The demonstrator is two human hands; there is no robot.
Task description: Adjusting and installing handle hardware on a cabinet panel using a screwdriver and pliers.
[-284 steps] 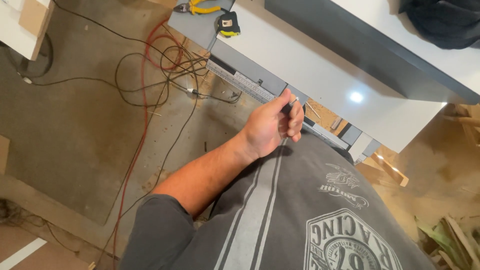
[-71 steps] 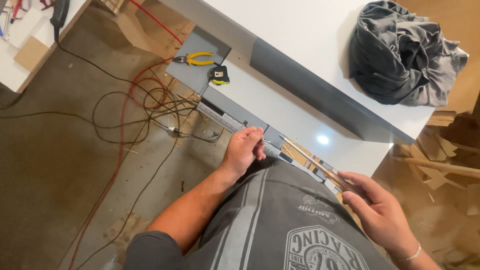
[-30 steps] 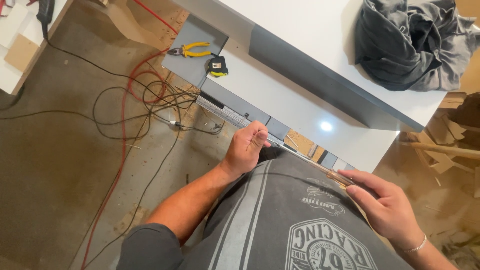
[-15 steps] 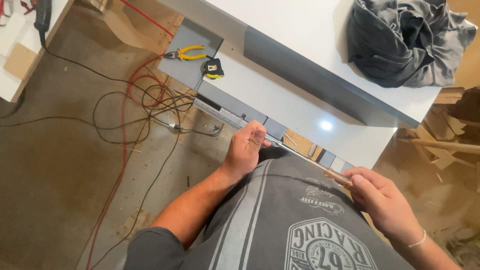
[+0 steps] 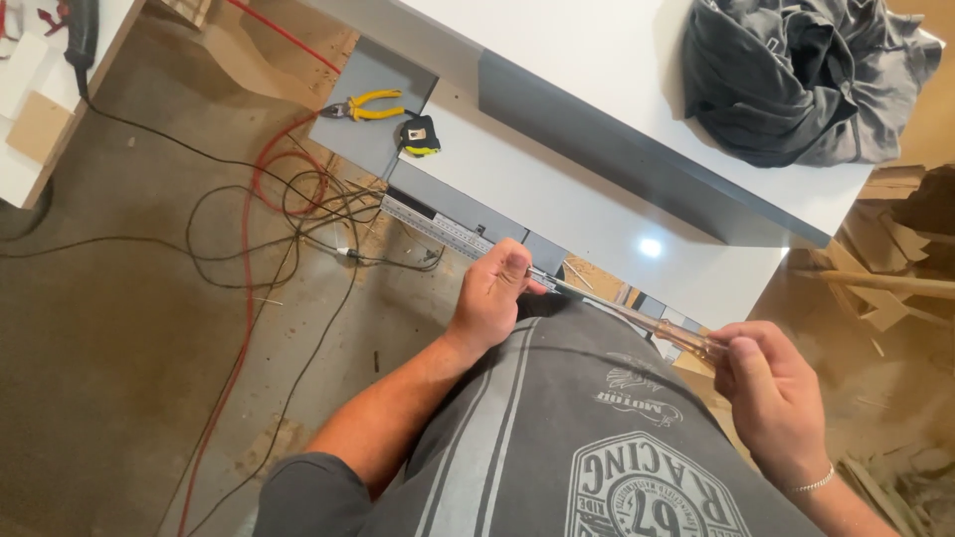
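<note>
Right hand (image 5: pixel 771 398) shifted slightly; both hands clamp thin strip (image 5: pixel 627 316), long axis running left hand (image 5: pixel 490 296) to right.

Left hand (image 5: pixel 492 298) curled in a fist, right hand (image 5: pixel 771 393) pinching with fingers (image 5: pixel 734 360), forearms apart.

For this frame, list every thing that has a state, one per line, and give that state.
Left hand: closed on one end of the thin strip.
Right hand: pinching the other end.
Thin strip: held level between both hands, along the table edge.
Pliers: lying on the grey panel, handles apart.
Tape measure: lying retracted.
Dark cloth: crumpled on the white table.
</note>
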